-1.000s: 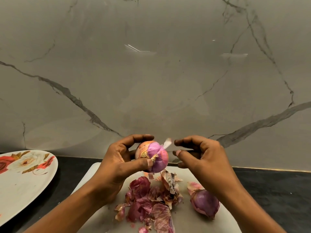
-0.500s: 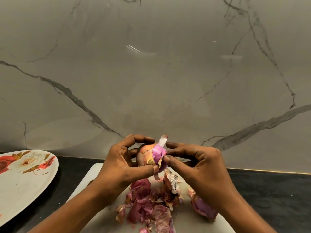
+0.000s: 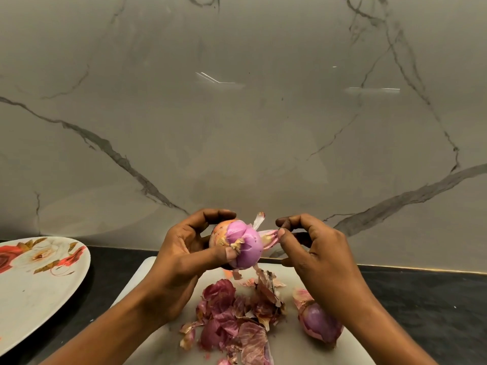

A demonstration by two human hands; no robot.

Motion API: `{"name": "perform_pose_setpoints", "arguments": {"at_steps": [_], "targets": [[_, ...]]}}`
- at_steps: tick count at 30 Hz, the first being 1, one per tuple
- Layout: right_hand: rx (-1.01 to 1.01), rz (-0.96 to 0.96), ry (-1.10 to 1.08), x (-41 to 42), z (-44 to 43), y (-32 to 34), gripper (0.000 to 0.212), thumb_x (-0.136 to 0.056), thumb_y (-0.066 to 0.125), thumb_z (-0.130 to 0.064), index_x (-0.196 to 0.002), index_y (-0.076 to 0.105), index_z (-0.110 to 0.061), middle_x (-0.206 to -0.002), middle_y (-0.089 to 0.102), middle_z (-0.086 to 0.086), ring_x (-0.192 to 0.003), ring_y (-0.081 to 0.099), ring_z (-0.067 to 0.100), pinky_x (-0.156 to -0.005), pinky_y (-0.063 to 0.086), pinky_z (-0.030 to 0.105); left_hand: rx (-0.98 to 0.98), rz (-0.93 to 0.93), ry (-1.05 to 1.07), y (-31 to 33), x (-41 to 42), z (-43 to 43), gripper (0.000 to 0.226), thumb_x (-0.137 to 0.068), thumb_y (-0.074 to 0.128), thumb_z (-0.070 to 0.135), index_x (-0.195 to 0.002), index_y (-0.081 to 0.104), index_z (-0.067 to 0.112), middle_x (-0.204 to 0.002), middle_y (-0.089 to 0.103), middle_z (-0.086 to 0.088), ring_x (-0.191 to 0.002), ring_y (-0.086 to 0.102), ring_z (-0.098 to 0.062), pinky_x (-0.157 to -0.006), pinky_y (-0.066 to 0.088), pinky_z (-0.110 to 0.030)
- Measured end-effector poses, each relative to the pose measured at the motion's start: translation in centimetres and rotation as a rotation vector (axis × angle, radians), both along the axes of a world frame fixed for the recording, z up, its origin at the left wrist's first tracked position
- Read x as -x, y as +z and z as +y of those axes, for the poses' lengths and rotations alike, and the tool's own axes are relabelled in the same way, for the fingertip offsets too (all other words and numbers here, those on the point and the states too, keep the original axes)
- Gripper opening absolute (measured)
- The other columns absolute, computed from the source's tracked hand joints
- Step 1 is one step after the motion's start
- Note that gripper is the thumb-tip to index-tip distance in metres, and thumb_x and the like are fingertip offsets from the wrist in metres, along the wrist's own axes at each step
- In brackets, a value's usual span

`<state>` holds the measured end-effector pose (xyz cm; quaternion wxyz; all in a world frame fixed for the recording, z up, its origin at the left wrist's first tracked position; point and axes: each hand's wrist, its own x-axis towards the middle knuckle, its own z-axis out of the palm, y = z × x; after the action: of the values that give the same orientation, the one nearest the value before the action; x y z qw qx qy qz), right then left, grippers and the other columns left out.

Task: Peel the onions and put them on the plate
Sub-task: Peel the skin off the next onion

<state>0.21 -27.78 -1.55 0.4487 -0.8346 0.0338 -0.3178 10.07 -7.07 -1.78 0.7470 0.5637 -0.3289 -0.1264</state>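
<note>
The wall point(image 3: 237, 127) is glossy veined marble, the desk point(image 3: 421, 299) dark matt stone, the plate point(image 3: 31, 299) smooth and glazed. The onion point(image 3: 247, 243) looks sleek; the peels point(image 3: 229, 320) papery.

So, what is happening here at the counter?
A person is peeling a red onion over a white cutting board. The left hand grips the onion; the right hand pinches a strip of skin at its side. A pile of peels and a second onion lie on the board. The flowered plate at the left shows no onion yet.
</note>
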Motion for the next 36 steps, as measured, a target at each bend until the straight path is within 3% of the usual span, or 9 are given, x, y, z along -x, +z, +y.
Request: {"name": "perform_pose_setpoints", "arguments": {"at_steps": [7,12,14,18,21,26,28,32,36], "targets": [[-0.026,0.144,-0.066,-0.1,0.2,0.1,0.008,-0.098,0.07,-0.025,-0.092,0.071,-0.03,-0.089,0.075,-0.012,-0.081,0.075,0.008,-0.073,0.066,0.039,0.146,0.206,-0.12,0.1,-0.1,0.2,0.062,-0.057,0.077,0.021,-0.119,0.078,0.02,-0.129,0.071,-0.011,-0.115,0.072,-0.037,-0.083,0.064,-0.049],[-0.446,0.129,0.113,0.4,0.4,1.4,0.016,-0.103,0.063,-0.013,-0.111,0.074,-0.021,-0.108,0.08,0.0,-0.089,0.08,0.017,-0.073,0.067,0.036,0.175,0.272,-0.145,0.1,-0.3,0.3,0.066,-0.057,0.076,0.017,-0.123,0.077,0.019,-0.134,0.069,-0.013,-0.118,0.071,-0.036,-0.083,0.065,-0.05],[-0.528,0.115,0.218,0.7,0.7,1.9,0.024,-0.104,0.059,-0.022,-0.125,0.071,-0.025,-0.113,0.079,-0.003,-0.094,0.08,0.022,-0.074,0.067,0.038,0.165,0.279,-0.153,0.1,-0.2,0.2,0.066,-0.057,0.075,0.015,-0.123,0.077,0.02,-0.135,0.069,-0.012,-0.119,0.071,-0.036,-0.083,0.065,-0.049],[-0.439,0.156,0.309,0.9,1.0,1.7,0.056,-0.086,0.072,-0.041,-0.14,0.061,-0.039,-0.117,0.076,-0.006,-0.099,0.079,0.018,-0.075,0.065,0.034,0.158,0.299,-0.157,0.1,0.0,0.0,0.066,-0.062,0.075,0.009,-0.127,0.075,0.021,-0.137,0.068,-0.015,-0.121,0.069,-0.04,-0.086,0.065,-0.052],[-0.392,0.135,0.334,0.8,1.0,1.4,0.048,-0.082,0.078,-0.033,-0.13,0.072,-0.03,-0.113,0.079,0.001,-0.098,0.079,0.021,-0.079,0.065,0.032,0.156,0.33,-0.189,0.2,0.2,-0.1,0.068,-0.065,0.077,0.015,-0.132,0.072,0.02,-0.139,0.067,-0.019,-0.123,0.066,-0.047,-0.095,0.058,-0.06],[-0.46,0.07,0.326,1.0,0.8,1.4,0.027,-0.077,0.084,-0.016,-0.105,0.083,-0.014,-0.097,0.082,0.008,-0.092,0.08,0.026,-0.08,0.064,0.031,0.14,0.398,-0.263,0.2,0.1,-0.2,0.06,-0.068,0.09,0.02,-0.126,0.074,0.013,-0.14,0.064,-0.025,-0.124,0.064,-0.051,-0.1,0.056,-0.059],[-0.434,0.054,0.295,1.1,0.8,1.5,0.024,-0.075,0.086,-0.014,-0.099,0.084,-0.015,-0.093,0.083,0.008,-0.088,0.08,0.026,-0.079,0.065,0.032,0.105,0.417,-0.26,0.1,0.3,-0.2,0.045,-0.081,0.074,0.021,-0.124,0.074,0.013,-0.136,0.066,-0.025,-0.12,0.066,-0.051,-0.098,0.058,-0.056],[-0.407,-0.013,0.197,1.1,0.8,1.6,0.018,-0.08,0.085,0.0,-0.094,0.084,-0.012,-0.087,0.082,0.007,-0.083,0.081,0.026,-0.077,0.065,0.032,-0.072,0.325,-0.207,-0.1,0.7,-0.4,0.047,-0.091,0.059,0.039,-0.132,0.069,0.017,-0.136,0.068,-0.02,-0.121,0.068,-0.046,-0.103,0.056,-0.058],[-0.299,-0.005,0.189,1.3,1.3,1.4,0.02,-0.082,0.084,0.001,-0.095,0.084,-0.014,-0.088,0.083,0.001,-0.083,0.08,0.018,-0.076,0.064,0.027,-0.247,0.21,-0.137,-0.1,0.9,-0.8,0.056,-0.075,0.085,0.053,-0.125,0.072,0.031,-0.133,0.07,-0.013,-0.116,0.072,-0.039,-0.095,0.061,-0.054]]}}
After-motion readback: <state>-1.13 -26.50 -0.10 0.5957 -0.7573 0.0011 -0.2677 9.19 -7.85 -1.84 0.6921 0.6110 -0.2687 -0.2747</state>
